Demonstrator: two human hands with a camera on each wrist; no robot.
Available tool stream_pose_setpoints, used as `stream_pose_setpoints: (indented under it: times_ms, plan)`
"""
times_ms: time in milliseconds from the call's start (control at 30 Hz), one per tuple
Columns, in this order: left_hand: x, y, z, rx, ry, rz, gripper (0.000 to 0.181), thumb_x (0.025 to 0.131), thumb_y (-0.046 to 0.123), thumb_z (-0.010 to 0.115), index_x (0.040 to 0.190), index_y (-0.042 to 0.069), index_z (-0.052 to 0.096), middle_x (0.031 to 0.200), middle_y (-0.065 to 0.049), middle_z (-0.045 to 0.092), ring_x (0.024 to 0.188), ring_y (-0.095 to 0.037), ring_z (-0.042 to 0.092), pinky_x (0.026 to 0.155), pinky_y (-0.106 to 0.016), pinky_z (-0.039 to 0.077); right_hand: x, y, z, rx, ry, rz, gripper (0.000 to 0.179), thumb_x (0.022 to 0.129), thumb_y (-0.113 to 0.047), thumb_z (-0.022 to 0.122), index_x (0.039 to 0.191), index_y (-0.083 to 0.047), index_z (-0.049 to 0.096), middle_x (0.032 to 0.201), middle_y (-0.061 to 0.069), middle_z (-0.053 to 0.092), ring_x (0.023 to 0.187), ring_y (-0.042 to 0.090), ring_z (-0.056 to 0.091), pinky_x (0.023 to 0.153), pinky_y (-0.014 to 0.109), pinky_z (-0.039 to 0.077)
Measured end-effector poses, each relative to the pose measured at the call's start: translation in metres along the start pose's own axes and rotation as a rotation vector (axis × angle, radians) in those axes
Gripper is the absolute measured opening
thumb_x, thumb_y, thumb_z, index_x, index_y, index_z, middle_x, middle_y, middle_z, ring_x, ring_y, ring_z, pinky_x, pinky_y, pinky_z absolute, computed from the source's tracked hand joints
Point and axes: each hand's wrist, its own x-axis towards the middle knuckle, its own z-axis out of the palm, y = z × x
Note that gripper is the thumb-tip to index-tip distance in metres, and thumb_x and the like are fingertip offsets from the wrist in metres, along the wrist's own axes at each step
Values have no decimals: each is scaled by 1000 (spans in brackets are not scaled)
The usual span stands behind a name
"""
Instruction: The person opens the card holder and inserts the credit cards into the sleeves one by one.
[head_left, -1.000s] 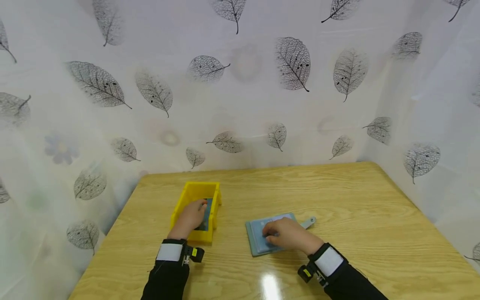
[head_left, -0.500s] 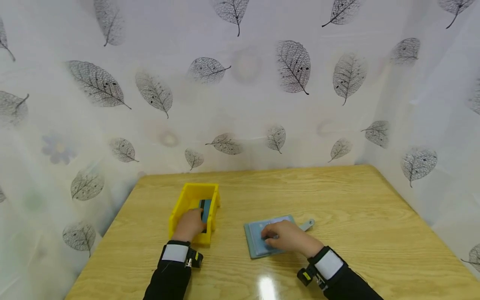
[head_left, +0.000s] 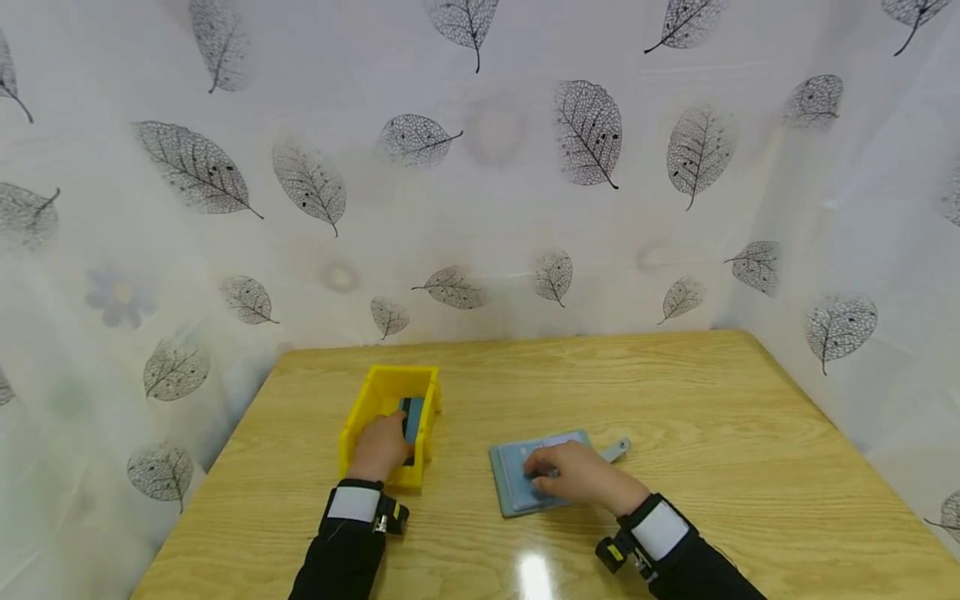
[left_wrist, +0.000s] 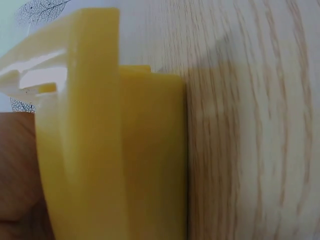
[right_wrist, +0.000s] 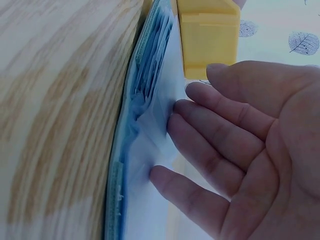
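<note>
My left hand (head_left: 378,446) reaches into a yellow plastic bin (head_left: 382,379) at the left. Its fingers are over a blue-grey card with a dark stripe (head_left: 414,412) lying there; whether they pinch it is hidden. In the left wrist view the bin's wall (left_wrist: 95,150) covers most of the hand. At the middle of the table, my right hand (head_left: 581,477) rests its fingertips on a light-blue card holder (head_left: 513,483) lying open. In the right wrist view the fingers are slightly bent and touch its clear plastic sleeves (right_wrist: 155,60), holding nothing. A strap with a snap (head_left: 617,448) sticks out to the right.
Both things stand on a wood-grain table (head_left: 675,392). A pale curtain with leaf prints (head_left: 495,192) hangs behind and at the sides. Bare tabletop lies between the bin and the card holder.
Over the card, my left hand has drawn back slightly toward me and changed its finger position, showing more of the dark stripe. My right hand and the card holder stay put.
</note>
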Motion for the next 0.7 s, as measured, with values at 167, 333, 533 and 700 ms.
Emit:
stream_pose_setpoints:
  times_ms: [167, 333, 533, 700]
  plan:
    - [0, 4, 0, -32, 19, 2, 47, 80, 5, 73, 124, -5, 60, 112, -21, 66, 92, -31, 64, 79, -45, 51, -1, 1, 0, 2, 5, -5, 19, 89, -15, 68, 108, -8, 70, 101, 1, 72, 97, 19, 67, 80, 34, 54]
    - [3, 5, 2, -53, 22, -18, 47, 81, 2, 70, 126, -5, 59, 112, -21, 66, 92, -29, 63, 79, -43, 51, -1, 1, 1, -6, 6, -21, 19, 90, -16, 68, 107, -8, 70, 101, 1, 72, 97, 19, 67, 80, 34, 54]
    - [5, 4, 4, -46, 20, -39, 49, 80, 7, 75, 126, -5, 60, 113, -22, 66, 95, -30, 63, 83, -45, 51, -1, 1, 2, -3, 2, -11, 20, 90, -16, 68, 108, -9, 70, 102, 2, 72, 98, 19, 67, 81, 34, 54]
    - [5, 3, 5, -51, 19, -61, 49, 80, 11, 77, 123, -5, 61, 114, -21, 65, 98, -30, 62, 87, -46, 50, -2, 2, 2, -1, 4, -1, 20, 90, -16, 68, 108, -9, 70, 102, 1, 72, 98, 20, 67, 81, 34, 54]
